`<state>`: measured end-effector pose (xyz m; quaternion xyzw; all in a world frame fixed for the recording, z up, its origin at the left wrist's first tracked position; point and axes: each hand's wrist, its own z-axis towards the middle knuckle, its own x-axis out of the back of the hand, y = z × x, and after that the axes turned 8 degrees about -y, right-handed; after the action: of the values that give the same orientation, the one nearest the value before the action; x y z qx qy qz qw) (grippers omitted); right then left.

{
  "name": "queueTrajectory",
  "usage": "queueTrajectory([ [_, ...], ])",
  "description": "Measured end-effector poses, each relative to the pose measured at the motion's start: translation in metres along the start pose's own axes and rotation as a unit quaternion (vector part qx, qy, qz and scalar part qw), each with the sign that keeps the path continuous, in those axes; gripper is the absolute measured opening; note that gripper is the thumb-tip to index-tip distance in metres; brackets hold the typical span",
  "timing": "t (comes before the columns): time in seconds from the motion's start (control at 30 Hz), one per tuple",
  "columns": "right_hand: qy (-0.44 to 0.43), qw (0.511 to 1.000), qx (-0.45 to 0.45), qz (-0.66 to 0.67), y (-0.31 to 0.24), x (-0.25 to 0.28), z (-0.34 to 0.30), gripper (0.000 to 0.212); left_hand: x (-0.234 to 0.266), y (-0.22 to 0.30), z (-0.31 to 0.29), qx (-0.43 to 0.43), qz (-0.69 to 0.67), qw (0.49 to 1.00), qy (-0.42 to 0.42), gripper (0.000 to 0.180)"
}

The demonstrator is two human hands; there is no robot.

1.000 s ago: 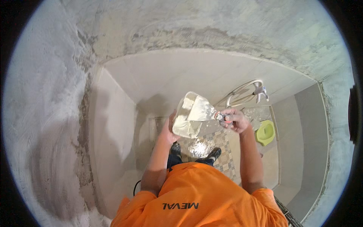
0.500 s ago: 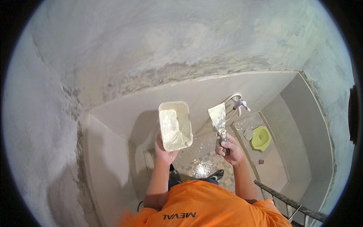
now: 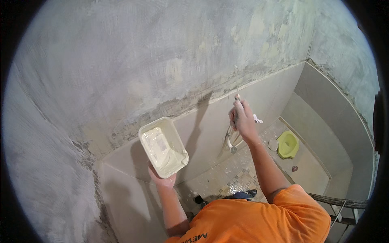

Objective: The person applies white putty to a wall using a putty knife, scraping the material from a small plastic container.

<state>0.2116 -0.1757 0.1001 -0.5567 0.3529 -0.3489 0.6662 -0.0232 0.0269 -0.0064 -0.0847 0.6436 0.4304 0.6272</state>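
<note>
My left hand (image 3: 161, 178) grips a cream rectangular tub (image 3: 175, 131) from below, tilted a little. Smooth pale putty (image 3: 156, 148) coats its bottom and heaps at the near corner. In my raised right hand (image 3: 244, 121) is a putty knife (image 3: 238, 97), seen nearly edge-on, fingers wrapped round its handle. Its thin blade points away from me, with a bit of putty at the tip. The blade overlaps the tiles' top edge and the grey plastered wall (image 3: 121, 60); I cannot tell whether it touches.
Grey tiles (image 3: 279, 83) line the lower walls. A white tap (image 3: 257, 119) and a hand shower (image 3: 232, 148) are partly behind my right hand. A yellow-green basin-like piece (image 3: 287, 145) and a small reddish lump (image 3: 294, 168) lie at right. A dark rail (image 3: 332, 201) stands near my right side.
My right hand has lifted the putty knife up toward the wall and turned its blade edge-on. The tub has shifted left and tilted. My view has swung, showing more upper wall.
</note>
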Motion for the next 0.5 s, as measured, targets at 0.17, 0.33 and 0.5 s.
queueTrajectory([
  [0.17, 0.120, 0.925, 0.178, -0.314, -0.006, -0.042, 0.088, 0.036, 0.002, 0.024, -0.008, -0.054, 0.033, 0.998, 0.026, 0.061],
  [0.33, 0.029, 0.939, 0.104, -0.325, 0.059, -0.125, 0.099, 0.040, 0.006, 0.020, -0.006, -0.062, 0.003, 0.997, 0.046, 0.063],
  [0.5, -0.118, 0.926, 0.070, -0.353, 0.036, -0.084, 0.027, 0.041, 0.026, 0.017, 0.005, -0.095, 0.089, 0.990, 0.053, 0.064],
])
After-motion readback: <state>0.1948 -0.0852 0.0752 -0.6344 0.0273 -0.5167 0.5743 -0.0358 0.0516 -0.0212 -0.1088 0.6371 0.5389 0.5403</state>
